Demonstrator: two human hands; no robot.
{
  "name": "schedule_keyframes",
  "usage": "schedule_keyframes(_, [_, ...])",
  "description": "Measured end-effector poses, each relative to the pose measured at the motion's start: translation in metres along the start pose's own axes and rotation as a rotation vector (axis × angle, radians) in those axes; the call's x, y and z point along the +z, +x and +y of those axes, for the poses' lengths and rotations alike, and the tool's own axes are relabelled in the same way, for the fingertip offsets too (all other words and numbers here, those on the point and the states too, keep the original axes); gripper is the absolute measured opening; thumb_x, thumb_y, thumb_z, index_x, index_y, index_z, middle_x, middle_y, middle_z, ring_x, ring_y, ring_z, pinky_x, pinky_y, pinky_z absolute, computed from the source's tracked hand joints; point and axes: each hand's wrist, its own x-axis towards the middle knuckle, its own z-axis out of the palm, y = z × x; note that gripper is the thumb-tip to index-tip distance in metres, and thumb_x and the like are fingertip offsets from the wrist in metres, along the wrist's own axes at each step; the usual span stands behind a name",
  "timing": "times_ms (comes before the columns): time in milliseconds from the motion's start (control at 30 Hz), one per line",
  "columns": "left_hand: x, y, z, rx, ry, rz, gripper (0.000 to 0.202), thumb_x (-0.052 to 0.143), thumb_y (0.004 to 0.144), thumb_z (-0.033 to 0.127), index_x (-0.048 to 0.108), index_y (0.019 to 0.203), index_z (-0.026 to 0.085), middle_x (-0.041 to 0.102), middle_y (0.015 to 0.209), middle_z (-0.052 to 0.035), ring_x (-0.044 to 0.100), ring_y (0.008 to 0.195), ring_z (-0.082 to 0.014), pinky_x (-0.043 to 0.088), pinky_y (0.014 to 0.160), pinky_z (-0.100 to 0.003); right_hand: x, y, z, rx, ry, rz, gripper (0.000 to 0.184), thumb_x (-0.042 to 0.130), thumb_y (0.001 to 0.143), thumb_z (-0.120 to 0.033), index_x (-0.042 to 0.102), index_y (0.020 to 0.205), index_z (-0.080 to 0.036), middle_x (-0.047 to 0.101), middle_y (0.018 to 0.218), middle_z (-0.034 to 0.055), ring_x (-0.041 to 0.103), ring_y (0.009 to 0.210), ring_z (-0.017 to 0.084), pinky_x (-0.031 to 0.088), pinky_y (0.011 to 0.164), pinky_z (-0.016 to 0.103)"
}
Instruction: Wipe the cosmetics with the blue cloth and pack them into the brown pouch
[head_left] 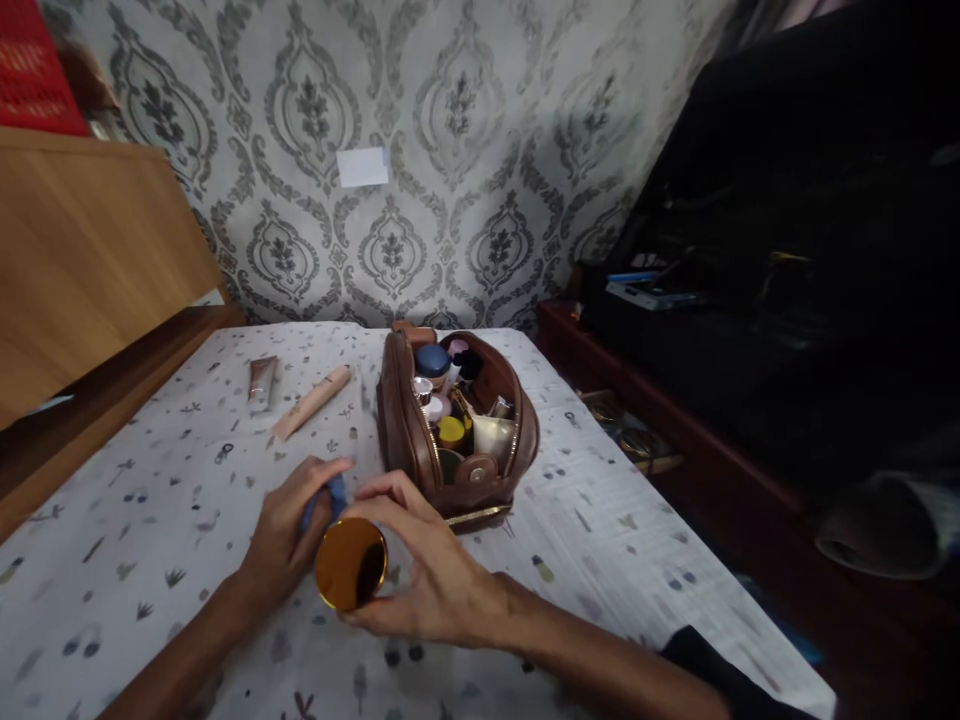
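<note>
Brown leather toiletry bag (405, 430) sits open at the centre of the frame, its soft, rounded wall gaping around a crowd of small containers: a navy-lidded jar (433, 360), a yellow-lidded jar (451, 432) and a cream pouch (493, 436) among them. It rests on a white cloth (150, 570) printed with small leaf and bird shapes.

Just in front of the bag, the right hand (439, 570) has a wide grip around the rim of a round, glossy gold lid (350, 563), its face turned up toward the camera. Beside it, the left hand (281, 535) has a narrower grip around a blue object (328, 500), mostly hidden by the fingers, so its shape is hard to tell. The two hands almost touch.

Toward the upper left of the cloth lie a slim beige tube (311, 402) and a shorter, flattened tube (262, 383). A smooth wooden panel (90, 260) fills the left edge, grey damask wallpaper (457, 230) rises behind, and a dark, bulky bag (750, 200) looms at the right.
</note>
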Motion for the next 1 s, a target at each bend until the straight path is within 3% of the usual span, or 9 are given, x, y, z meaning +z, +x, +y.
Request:
schedule_keyframes(67, [0.004, 0.005, 0.011, 0.155, -0.01, -0.062, 0.035, 0.044, 0.098, 0.017, 0.054, 0.132, 0.023, 0.058, 0.09, -0.0035, 0.06, 0.076, -0.014, 0.048, 0.066, -0.022, -0.011, -0.004, -0.01, 0.005, -0.042, -0.001, 0.058, 0.086, 0.068, -0.03, 0.06, 0.119, -0.024, 0.053, 0.11, 0.0044, 0.057, 0.104, 0.019, 0.05, 0.093, 0.033])
schedule_keyframes(133, [0.008, 0.011, 0.019, 0.226, 0.004, -0.115, 0.04, 0.047, 0.098, 0.017, 0.051, 0.137, 0.022, 0.056, 0.092, -0.0048, 0.06, 0.075, -0.0145, 0.048, 0.064, -0.023, -0.019, -0.009, -0.016, 0.007, -0.08, 0.0, 0.059, 0.086, 0.066, -0.028, 0.06, 0.118, -0.024, 0.055, 0.105, 0.0031, 0.057, 0.1, 0.02, 0.051, 0.089, 0.034])
schedule_keyframes(333, [0.012, 0.026, 0.03, 0.277, 0.07, -0.127, 0.043, 0.04, 0.1, 0.017, 0.048, 0.141, 0.023, 0.053, 0.087, -0.0037, 0.057, 0.069, -0.0143, 0.045, 0.059, -0.024, -0.03, -0.02, -0.02, -0.086, -0.108, 0.084, 0.063, 0.086, 0.071, -0.03, 0.056, 0.126, -0.023, 0.061, 0.11, 0.0054, 0.06, 0.102, 0.02, 0.052, 0.088, 0.034])
schedule_keyframes(567, [0.024, 0.041, 0.039, 0.302, 0.308, -0.259, 0.048, 0.04, 0.097, 0.023, 0.043, 0.144, 0.024, 0.057, 0.082, -0.0018, 0.06, 0.064, -0.017, 0.045, 0.052, -0.026, -0.058, -0.022, -0.036, -0.099, -0.124, 0.184, 0.061, 0.082, 0.074, -0.021, 0.055, 0.129, -0.027, 0.064, 0.115, 0.0052, 0.063, 0.106, 0.02, 0.053, 0.093, 0.035])
schedule_keyframes(700, [0.031, 0.043, 0.057, 0.189, 0.485, -0.371, 0.048, 0.043, 0.095, 0.025, 0.043, 0.143, 0.021, 0.067, 0.086, -0.0042, 0.069, 0.068, -0.0243, 0.052, 0.054, -0.034, -0.071, -0.023, -0.041, -0.02, -0.141, 0.276, 0.055, 0.081, 0.075, -0.02, 0.059, 0.124, -0.031, 0.064, 0.116, 0.0032, 0.065, 0.107, 0.02, 0.056, 0.091, 0.031])
schedule_keyframes(867, [0.045, 0.047, 0.085, -0.05, 0.554, -0.65, 0.039, 0.046, 0.095, 0.029, 0.052, 0.13, 0.014, 0.075, 0.083, -0.0075, 0.072, 0.068, -0.0277, 0.056, 0.061, -0.04, -0.075, -0.02, -0.04, 0.027, -0.166, 0.35, 0.048, 0.08, 0.077, -0.024, 0.06, 0.121, -0.031, 0.065, 0.119, 0.0043, 0.067, 0.106, 0.022, 0.058, 0.093, 0.035])
schedule_keyframes(1000, [0.047, 0.046, 0.083, -0.062, 0.46, -0.666, 0.043, 0.046, 0.094, 0.025, 0.048, 0.137, 0.02, 0.076, 0.086, -0.0042, 0.072, 0.068, -0.0232, 0.055, 0.063, -0.035, -0.082, -0.01, -0.039, 0.08, -0.239, 0.423, 0.047, 0.08, 0.077, -0.034, 0.06, 0.119, -0.029, 0.067, 0.117, 0.0051, 0.068, 0.105, 0.025, 0.058, 0.094, 0.041])
